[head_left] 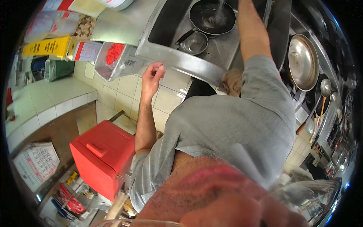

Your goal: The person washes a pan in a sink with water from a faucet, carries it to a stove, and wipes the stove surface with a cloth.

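Observation:
My left hand (153, 76) hovers by the front edge of a stainless steel sink (181, 60), fingers loosely curled, with nothing visible in it. My right arm reaches forward over the sink, and its hand lies beyond the top edge of the picture. Water runs into a black frying pan (208, 20) in the sink. The pan's black handle (187, 37) points toward my left and passes over the rim of a small shiny bowl (193, 44). A brown cloth (233, 81) hangs at the sink's front edge, beside my right upper arm.
At left are a bin with a clear liner (103, 66) holding something red, and a red lidded container (103, 153). A large metal pan (303, 62) and a ladle (325, 88) lie at right. A tiled ledge (54, 98) runs along the left.

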Available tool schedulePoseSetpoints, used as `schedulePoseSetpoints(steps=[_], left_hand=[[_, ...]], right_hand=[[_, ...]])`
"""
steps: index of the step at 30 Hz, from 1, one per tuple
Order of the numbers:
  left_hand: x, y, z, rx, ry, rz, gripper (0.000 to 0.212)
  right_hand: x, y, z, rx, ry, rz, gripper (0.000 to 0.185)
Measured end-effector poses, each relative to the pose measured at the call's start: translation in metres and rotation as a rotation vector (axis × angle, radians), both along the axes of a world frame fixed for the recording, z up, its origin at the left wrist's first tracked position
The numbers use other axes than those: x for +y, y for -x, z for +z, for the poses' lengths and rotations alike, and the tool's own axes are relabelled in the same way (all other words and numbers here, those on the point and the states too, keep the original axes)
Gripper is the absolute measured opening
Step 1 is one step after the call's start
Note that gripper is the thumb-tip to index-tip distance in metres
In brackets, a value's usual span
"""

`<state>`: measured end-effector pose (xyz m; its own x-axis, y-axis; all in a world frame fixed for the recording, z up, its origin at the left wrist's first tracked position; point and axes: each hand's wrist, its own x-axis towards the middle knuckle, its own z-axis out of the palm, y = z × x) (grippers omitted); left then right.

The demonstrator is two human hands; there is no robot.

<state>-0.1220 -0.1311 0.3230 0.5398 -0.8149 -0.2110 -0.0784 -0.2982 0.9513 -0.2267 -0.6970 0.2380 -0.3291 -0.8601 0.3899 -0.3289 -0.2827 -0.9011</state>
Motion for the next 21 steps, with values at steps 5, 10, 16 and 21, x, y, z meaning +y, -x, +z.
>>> schedulePoseSetpoints(steps=[5,10,16,21], left_hand=[[-0.107,-0.042,-0.021,-0.078,-0.074,-0.261,0.021],[-0.211,-0.061,-0.068,-0.297,-0.231,-0.541,0.028],[-0.273,-0.087,-0.170,-0.432,-0.470,-0.703,0.047],[-0.283,-0.088,-0.220,-0.414,-0.779,-0.853,0.066]], right_hand=[[-0.025,0.013,0.034,0.117,0.019,0.474,0.028],[-0.090,0.012,-0.014,-0.016,-0.296,0.522,0.040],[-0.104,0.013,-0.011,0.107,0.005,0.348,0.036],[-0.122,0.040,0.002,0.131,-0.217,0.220,0.031]])
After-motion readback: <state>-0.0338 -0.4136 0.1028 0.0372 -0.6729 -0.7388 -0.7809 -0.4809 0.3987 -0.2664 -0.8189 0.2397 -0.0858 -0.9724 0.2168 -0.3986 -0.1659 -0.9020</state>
